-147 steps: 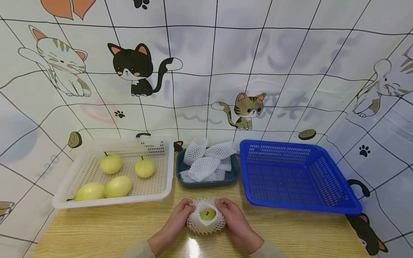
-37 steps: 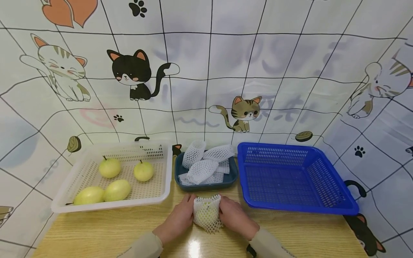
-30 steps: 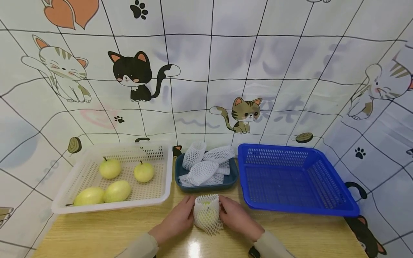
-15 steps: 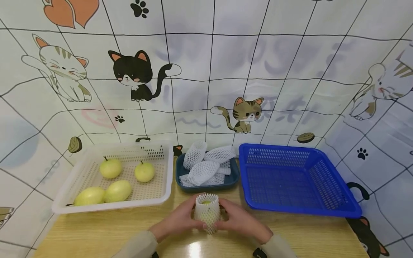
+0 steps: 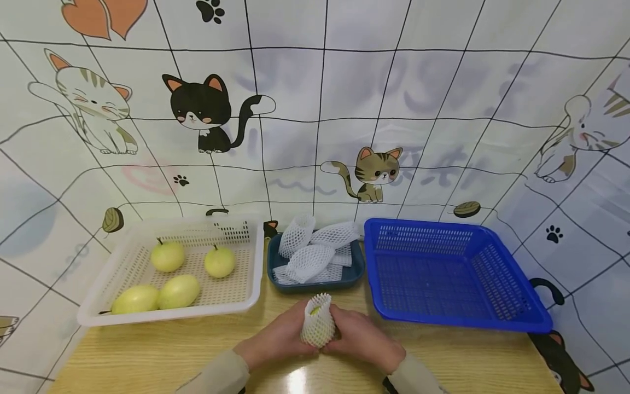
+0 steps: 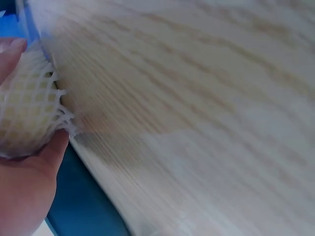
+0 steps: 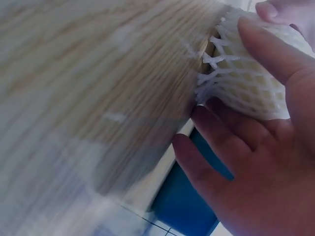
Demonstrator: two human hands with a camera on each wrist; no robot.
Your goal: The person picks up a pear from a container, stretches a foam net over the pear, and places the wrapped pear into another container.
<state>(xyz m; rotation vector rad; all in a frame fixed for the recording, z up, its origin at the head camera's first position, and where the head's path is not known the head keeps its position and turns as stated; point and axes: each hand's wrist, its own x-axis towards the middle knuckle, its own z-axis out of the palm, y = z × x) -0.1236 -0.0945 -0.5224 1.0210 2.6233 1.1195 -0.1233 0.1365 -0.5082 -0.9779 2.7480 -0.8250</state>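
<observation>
A yellow-green pear (image 5: 319, 335) stands in a white foam net sleeve (image 5: 322, 301) in front of the dark green tray, the sleeve's jagged upper rim rising past the fruit and narrowed. My left hand (image 5: 287, 332) grips it from the left, and my right hand (image 5: 359, 335) holds it from the right, thumbs on the near side. In the right wrist view, the right thumb lies along the netting (image 7: 251, 91) while the fingers curve under and around it. The left wrist view shows the left hand (image 6: 24, 196) cupping the netted pear, yellow skin showing through the mesh.
A white basket (image 5: 259, 273) with several pears (image 5: 168, 256) stands at the left. Behind the hands is a dark green tray (image 5: 315, 288) of white foam nets (image 5: 310, 262). A blue basket (image 5: 443, 320) stands at the right on the wooden table (image 5: 172, 355), before a cat-print backdrop.
Earlier the sleeve was bunched low around the pear; it then stood up as a wide tube. Now both hands wrap closer, squeezing its upper end narrower, and it leans slightly right.
</observation>
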